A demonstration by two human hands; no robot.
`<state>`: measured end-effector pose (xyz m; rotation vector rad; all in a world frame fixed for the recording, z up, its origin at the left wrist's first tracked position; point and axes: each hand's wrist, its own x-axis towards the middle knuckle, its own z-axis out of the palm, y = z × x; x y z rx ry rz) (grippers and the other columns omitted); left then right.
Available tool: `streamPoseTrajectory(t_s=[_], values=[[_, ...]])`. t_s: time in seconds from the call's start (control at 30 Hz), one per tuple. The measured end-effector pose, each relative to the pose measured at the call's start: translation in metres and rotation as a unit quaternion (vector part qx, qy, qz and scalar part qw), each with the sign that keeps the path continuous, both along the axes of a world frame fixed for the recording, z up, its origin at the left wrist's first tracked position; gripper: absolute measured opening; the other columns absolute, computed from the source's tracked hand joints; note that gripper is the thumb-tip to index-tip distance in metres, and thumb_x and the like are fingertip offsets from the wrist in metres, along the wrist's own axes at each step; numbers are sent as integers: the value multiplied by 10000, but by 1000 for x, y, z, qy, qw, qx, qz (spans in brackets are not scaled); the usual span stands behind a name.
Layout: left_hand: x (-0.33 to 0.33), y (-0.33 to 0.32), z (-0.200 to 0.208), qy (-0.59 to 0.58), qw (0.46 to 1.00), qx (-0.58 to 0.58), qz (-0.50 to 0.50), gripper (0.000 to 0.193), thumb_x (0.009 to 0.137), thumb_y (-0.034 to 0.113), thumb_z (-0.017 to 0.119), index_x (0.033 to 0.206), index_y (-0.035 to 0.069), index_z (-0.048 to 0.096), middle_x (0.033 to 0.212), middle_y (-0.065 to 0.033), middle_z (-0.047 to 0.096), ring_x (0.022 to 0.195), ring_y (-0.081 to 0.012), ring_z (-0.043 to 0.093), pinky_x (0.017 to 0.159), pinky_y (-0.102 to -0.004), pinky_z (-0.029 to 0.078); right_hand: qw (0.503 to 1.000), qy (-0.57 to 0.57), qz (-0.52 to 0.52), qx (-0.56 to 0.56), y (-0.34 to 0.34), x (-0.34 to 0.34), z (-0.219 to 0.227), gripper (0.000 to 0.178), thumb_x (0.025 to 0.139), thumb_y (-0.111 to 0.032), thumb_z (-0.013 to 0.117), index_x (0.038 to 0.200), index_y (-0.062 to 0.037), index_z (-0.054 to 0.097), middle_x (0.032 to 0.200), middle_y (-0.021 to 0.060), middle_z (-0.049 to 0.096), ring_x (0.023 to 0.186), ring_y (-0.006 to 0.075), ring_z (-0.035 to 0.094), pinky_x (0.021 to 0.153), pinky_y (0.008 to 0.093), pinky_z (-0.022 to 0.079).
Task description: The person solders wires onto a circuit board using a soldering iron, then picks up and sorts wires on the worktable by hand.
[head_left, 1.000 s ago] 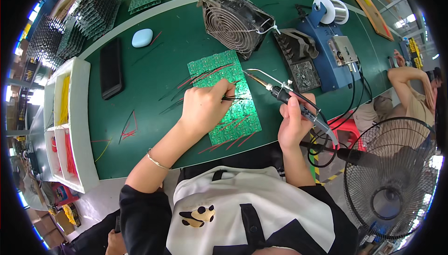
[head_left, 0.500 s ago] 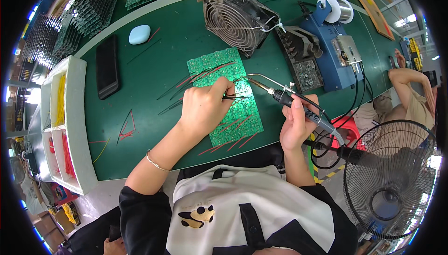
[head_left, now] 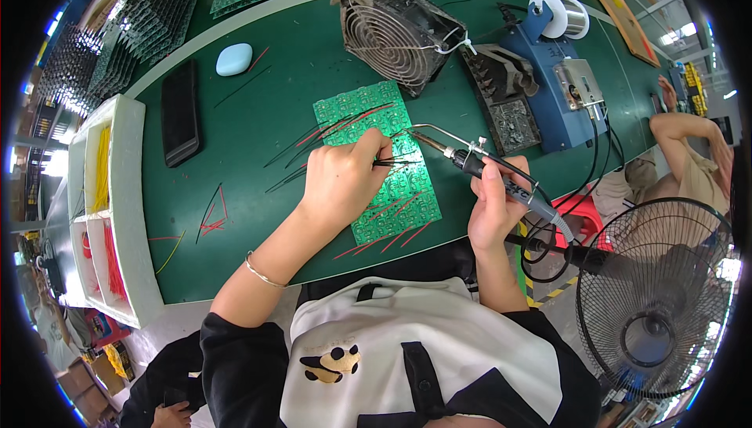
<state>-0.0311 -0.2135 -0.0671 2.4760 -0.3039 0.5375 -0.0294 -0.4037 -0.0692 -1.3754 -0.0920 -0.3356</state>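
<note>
Head view: one circuit board (head_left: 376, 163), one soldering iron (head_left: 501, 181), two hands.

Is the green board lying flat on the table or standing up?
Flat. The green board lies face up on the green table, red and black wires spread across it, with the left hand resting on top.
</note>
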Motion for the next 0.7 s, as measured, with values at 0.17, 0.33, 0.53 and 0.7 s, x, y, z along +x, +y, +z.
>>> streamPoseTrajectory(t_s=[0.17, 0.33, 0.53, 0.7], values=[[0, -1, 0, 4, 1000, -2, -1, 166, 609, 1, 645, 723, 76, 549, 550, -26, 562, 434, -177, 548, 416, -260, 420, 1000, -3, 8, 8, 0, 0, -1, 98, 819, -66, 537, 810, 29, 515, 713, -11, 393, 523, 36, 325, 448, 195, 256], [-1, -2, 0, 10, 1000, 0, 6, 168, 608, 5, 648, 727, 73, 550, 559, -31, 564, 433, -180, 544, 419, -265, 419, 1000, -13, 0, 10, 2, -1, 1, 80, 825, -48, 530, 818, 31, 524, 766, -10, 389, 538, 39, 336, 455, 199, 281], [-2, -2, 0, 4, 1000, -8, 5, 161, 615, 8, 650, 726, 69, 550, 559, -34, 563, 432, -186, 542, 418, -268, 416, 1000, -20, 3, 4, 0, -3, 0, 60, 828, -38, 527, 819, 21, 531, 779, -7, 391, 542, 42, 344, 457, 203, 294], [-1, 0, 1, 11, 1000, -12, 2, 158, 617, 10, 650, 724, 67, 549, 552, -36, 560, 435, -189, 544, 419, -270, 417, 1000, -23, -6, -3, 2, -3, -2, 65, 834, -45, 519, 824, 18, 529, 775, -7, 393, 537, 45, 348, 455, 205, 292]])
